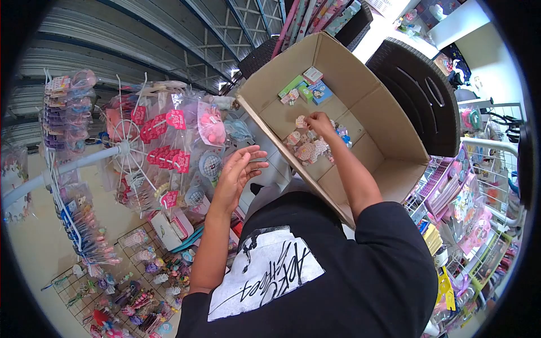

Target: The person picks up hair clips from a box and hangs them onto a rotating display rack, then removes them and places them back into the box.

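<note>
Inside a large open cardboard box [394,127], my right hand [320,124] pinches a small light patterned piece [301,121]. Just below that hand lies a pile of small patterned items [310,151], some partly hidden by my forearm. Several small boxes, among them a blue one [320,93] and a green one [291,85], rest farther back in the cardboard box. My left hand [239,172] is raised outside the box, left of its near edge, fingers apart and holding nothing.
Packaged accessories [169,127] hang on a round rack at the left. Wire grids with small goods [141,281] are at the lower left. A dark woven chair [417,90] stands behind the box, and stocked wire shelves [479,191] line the right.
</note>
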Demonstrator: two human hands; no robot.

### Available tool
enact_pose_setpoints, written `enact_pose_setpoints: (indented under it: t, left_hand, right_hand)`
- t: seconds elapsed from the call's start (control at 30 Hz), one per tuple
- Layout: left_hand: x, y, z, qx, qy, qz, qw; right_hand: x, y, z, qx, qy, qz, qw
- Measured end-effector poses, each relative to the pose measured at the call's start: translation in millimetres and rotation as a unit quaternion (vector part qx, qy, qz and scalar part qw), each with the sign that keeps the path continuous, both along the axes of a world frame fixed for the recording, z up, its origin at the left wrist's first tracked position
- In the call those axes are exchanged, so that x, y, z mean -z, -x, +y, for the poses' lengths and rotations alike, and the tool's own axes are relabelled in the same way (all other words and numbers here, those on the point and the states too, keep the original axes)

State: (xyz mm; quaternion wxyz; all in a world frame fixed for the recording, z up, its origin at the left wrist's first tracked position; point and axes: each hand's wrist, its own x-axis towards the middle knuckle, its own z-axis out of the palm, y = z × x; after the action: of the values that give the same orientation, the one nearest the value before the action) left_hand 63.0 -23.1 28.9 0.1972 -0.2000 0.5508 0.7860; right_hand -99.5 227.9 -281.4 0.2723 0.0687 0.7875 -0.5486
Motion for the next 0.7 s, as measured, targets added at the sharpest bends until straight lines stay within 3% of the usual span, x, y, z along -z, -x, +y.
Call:
enact_pose_setpoints:
  t: [0.03,0.1,0.13,0.2,0.27,0.43,0.5,0.53,0.6,0.67,0.7]
  left_hand:
    - [2.5,1.2,0.1,-0.002,-0.002,0.001,1.000]
    - [9.8,6.2,2.5,0.019,0.057,0.004,0.998]
    - [10.9,9.4,8.1,0.019,0.055,0.004,0.998]
    - [13.8,17.4,24.9,-0.004,0.136,0.047,0.990]
    - [19.6,24.7,35.9,0.000,0.122,0.050,0.991]
    - [30.1,31.7,30.4,0.000,0.073,0.064,0.995]
    - [29.0,28.3,22.6,-0.011,0.069,0.066,0.995]
    - [22.9,26.0,18.4,-0.013,0.065,0.045,0.997]
    - [16.1,21.1,12.1,-0.016,0.063,0.025,0.998]
    - [12.4,16.3,7.8,-0.027,0.058,-0.005,0.998]
    - [10.2,13.3,7.4,-0.029,0.061,-0.006,0.998]
  right_hand:
    - [-26.2,2.3,3.6,-0.002,-0.002,0.001,1.000]
    - [-125.9,2.8,6.3,-0.063,0.148,-0.028,0.987]
    - [-153.1,1.4,3.2,-0.063,0.146,-0.028,0.987]
    - [-194.9,-3.6,-6.8,-0.134,0.258,-0.029,0.956]
    - [-234.4,-10.0,-21.7,-0.159,0.295,-0.037,0.941]
    - [-239.7,-6.5,-37.4,-0.241,0.363,-0.044,0.899]
    - [-211.4,6.8,-35.8,-0.123,0.323,-0.021,0.938]
    - [-181.0,12.7,-35.5,-0.095,0.231,0.032,0.968]
    - [-96.3,22.1,-24.3,-0.187,-0.061,0.066,0.978]
    - [-47.9,3.4,-25.5,-0.246,-0.213,0.029,0.945]
    - [-46.8,-10.5,-29.1,-0.248,-0.210,0.029,0.945]
